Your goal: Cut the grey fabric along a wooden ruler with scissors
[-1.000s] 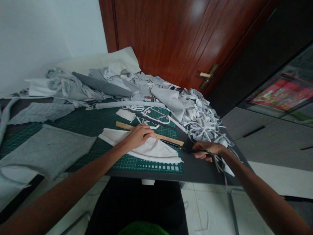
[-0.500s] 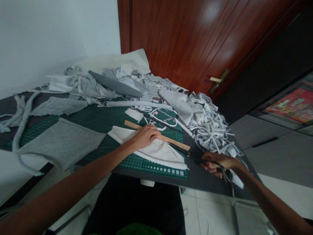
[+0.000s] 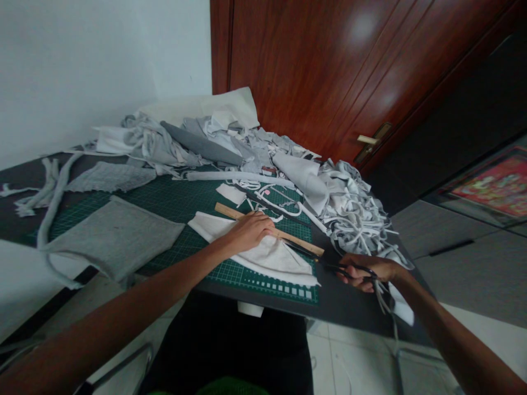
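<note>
My left hand (image 3: 252, 229) is closed over the middle of a wooden ruler (image 3: 307, 245), pressing it onto a piece of off-white fabric (image 3: 263, 255). The fabric lies on a green cutting mat (image 3: 197, 192), with a rolled lower edge and a wrinkle near the hand. At the right, my right hand (image 3: 364, 272) grips black-handled scissors (image 3: 340, 267), its fingers through and around the handles. Their blades point left, along the lower edge of the ruler and over the fabric's right part. How far the blades are apart I cannot tell.
A grey fabric piece (image 3: 115, 236) hangs over the front edge at left. Heaped grey and white scraps (image 3: 358, 208) cover the right and back of the table. White strips and a dark thin bar (image 3: 280, 207) lie behind the ruler. A wooden door (image 3: 313, 71) stands behind.
The whole view has shifted slightly right. Both hands, the ruler and the fabric keep nearly the same places relative to each other; the scissors remain beside the ruler.
</note>
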The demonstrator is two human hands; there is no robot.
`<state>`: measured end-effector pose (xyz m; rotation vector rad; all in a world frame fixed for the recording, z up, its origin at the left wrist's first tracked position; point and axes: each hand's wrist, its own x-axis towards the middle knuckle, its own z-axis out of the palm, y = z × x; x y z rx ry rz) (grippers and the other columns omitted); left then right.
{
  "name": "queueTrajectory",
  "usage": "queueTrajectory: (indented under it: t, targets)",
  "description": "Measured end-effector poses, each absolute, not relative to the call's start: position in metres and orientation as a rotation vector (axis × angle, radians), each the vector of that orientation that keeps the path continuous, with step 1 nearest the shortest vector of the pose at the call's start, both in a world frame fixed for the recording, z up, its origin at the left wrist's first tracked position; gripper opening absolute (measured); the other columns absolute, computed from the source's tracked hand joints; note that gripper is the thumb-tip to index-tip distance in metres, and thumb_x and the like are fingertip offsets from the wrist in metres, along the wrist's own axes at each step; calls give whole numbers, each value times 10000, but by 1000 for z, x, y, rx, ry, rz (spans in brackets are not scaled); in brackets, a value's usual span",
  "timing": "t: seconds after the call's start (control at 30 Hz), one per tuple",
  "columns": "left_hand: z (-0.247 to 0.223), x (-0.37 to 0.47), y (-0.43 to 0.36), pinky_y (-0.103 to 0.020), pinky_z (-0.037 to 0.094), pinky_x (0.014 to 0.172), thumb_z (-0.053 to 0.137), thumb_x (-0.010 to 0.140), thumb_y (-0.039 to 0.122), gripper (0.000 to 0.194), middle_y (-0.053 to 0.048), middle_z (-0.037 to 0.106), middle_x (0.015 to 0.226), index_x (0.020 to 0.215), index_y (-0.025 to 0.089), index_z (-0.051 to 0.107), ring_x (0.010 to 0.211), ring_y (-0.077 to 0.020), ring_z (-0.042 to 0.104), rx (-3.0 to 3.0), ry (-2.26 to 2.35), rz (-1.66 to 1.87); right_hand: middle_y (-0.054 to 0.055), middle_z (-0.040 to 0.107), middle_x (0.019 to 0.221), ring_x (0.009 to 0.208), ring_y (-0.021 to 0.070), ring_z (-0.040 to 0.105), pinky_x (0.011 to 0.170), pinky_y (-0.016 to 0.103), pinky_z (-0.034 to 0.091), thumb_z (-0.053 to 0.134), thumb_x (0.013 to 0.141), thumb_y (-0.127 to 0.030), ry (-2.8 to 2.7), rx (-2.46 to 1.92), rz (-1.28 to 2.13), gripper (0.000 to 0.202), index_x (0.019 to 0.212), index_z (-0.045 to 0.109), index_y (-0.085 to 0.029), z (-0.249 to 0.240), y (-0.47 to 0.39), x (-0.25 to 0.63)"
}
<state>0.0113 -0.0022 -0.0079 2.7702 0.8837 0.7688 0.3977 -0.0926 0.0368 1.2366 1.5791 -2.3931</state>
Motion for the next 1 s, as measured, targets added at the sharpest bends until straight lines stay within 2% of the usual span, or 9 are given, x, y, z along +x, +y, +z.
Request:
queueTrajectory:
  t: [0.33,0.73,0.9,1.0]
  targets:
    - [-8,11,-1,-365,448,910,567,1055,208,156,-49,745,987,968,193,696,986,-235,661,2725,876,767,-117,377,597,412,10,265,363,141,275,839,815,-694,1521,1241,-2408,613,928,608,-137,37,-83,405]
    - [-10,11,2,-348,440,863,576,1046,188,179,-35,734,909,911,191,693,916,-219,648,2714,794,807,-129,368,528,392,22,299,365,154,332,837,781,-744,1626,1189,-2336,657,876,606,-136,35,-70,381]
    - [-12,10,3,-346,440,861,588,1041,187,182,-34,739,908,905,189,708,911,-217,649,2654,735,848,-114,412,563,407,32,349,381,166,368,848,735,-775,1594,1204,-2374,690,864,563,-160,32,-75,384]
    - [-14,10,4,-341,439,861,577,1049,191,203,-31,737,902,902,190,716,906,-213,647,2642,720,849,-121,396,571,409,28,326,384,163,357,822,728,-813,1611,1225,-2360,716,868,547,-167,31,-79,386]
